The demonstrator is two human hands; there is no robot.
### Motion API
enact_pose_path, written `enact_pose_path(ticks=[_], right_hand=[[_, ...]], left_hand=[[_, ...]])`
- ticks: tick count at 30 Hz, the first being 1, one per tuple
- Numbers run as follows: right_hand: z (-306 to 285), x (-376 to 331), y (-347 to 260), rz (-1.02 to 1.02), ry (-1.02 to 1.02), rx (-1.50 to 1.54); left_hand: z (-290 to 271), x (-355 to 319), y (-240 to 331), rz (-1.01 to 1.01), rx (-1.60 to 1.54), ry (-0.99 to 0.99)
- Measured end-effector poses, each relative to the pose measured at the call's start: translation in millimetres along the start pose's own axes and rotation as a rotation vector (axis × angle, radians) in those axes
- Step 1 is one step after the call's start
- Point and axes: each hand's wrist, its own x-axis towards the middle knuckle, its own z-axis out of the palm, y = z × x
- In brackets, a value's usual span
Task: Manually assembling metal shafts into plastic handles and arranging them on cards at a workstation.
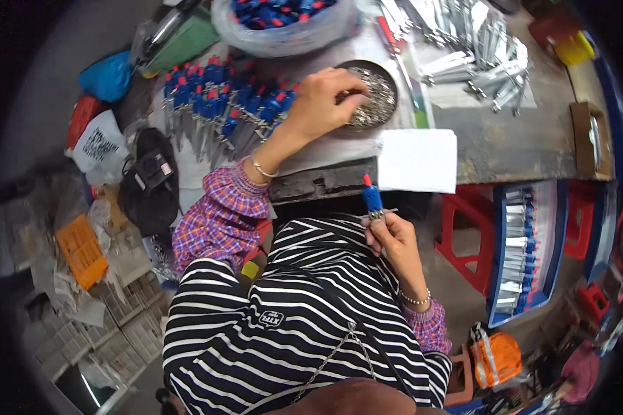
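My left hand [329, 97] reaches over a round dish [395, 97] full of small metal parts [377, 104]. Its thumb and fingers curl in a pinch above these parts, and whatever they hold is too small to make out. Close to my lap, my right hand [393, 243] grips a blue plastic piece with a red tip [372, 197], holding it upright by its metal lower end. Beneath my left wrist, rows of similar blue pieces with red tips and metal shafts [211, 104] lie on the bench.
A plastic-lined tub [284, 43] of blue pieces stands at the back. Bare metal arms [481, 55] are heaped at the far right. White paper [417, 160] lies at the bench edge. A blue tray [550, 277] of assembled pieces and a red stool [464, 238] are on my right.
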Motion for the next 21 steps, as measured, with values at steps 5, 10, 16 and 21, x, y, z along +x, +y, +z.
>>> enact_pose_path(ticks=[5,10,16,21], right_hand=[[2,-1,-2,0.013,0.011,-0.014],[2,0,2,0.009,0.002,0.05],[8,2,-1,0.019,0.002,0.069],[10,3,-2,0.027,0.026,0.082]], left_hand=[[-2,0,1,0.011,-0.125,0.107],[-6,-2,1,-0.032,-0.169,0.105],[-4,-3,-2,-0.002,-0.23,0.183],[-11,-11,11,-0.218,-0.587,-0.011]])
